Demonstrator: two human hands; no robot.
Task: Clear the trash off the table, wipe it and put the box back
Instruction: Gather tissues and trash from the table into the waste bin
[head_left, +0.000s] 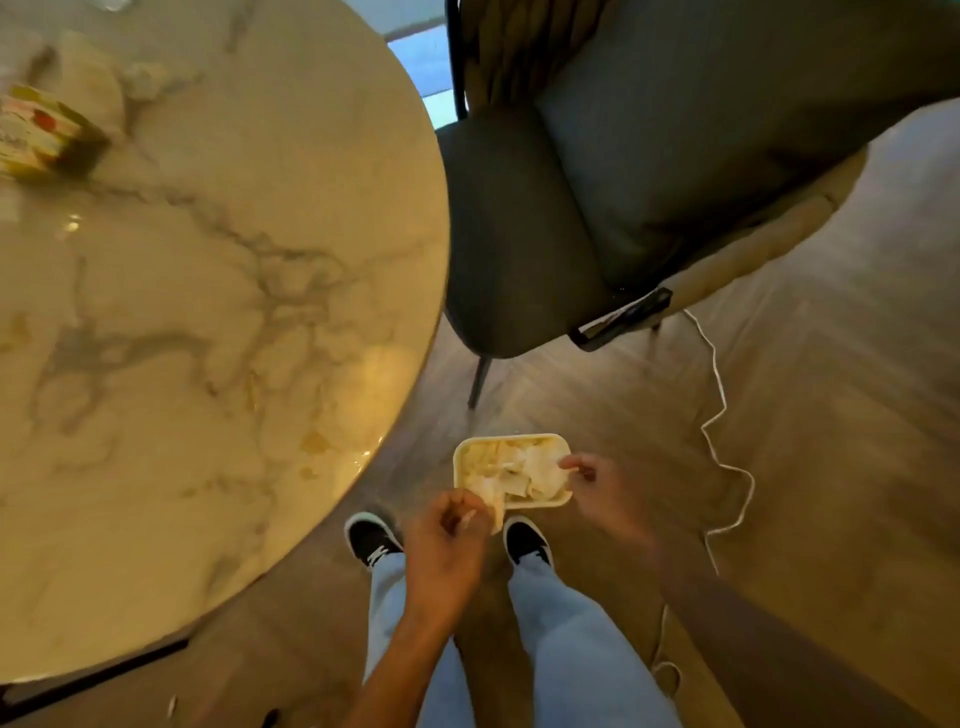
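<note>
My left hand (447, 540) was curled around a scrap of white paper at the near corner of the tray (540, 503), and my right hand (597, 488) pinched the tray's right rim, so both were grasping rather than loose. The tray hung above the wooden floor (597, 400), just in front of my shoes (371, 538), off the edge of the marble table (208, 312), and it was full of crumpled paper trash (524, 470). I judged this to be the clearing step, with the rubbish gathered and on its way to be dumped. The box (39, 137) sat blurred at the table's far left edge, so wiping and putting it back were not yet done. The next move called for keeping the tray level so nothing spilled beside the grey chair (597, 197) and its trailing white cable (727, 467).
</note>
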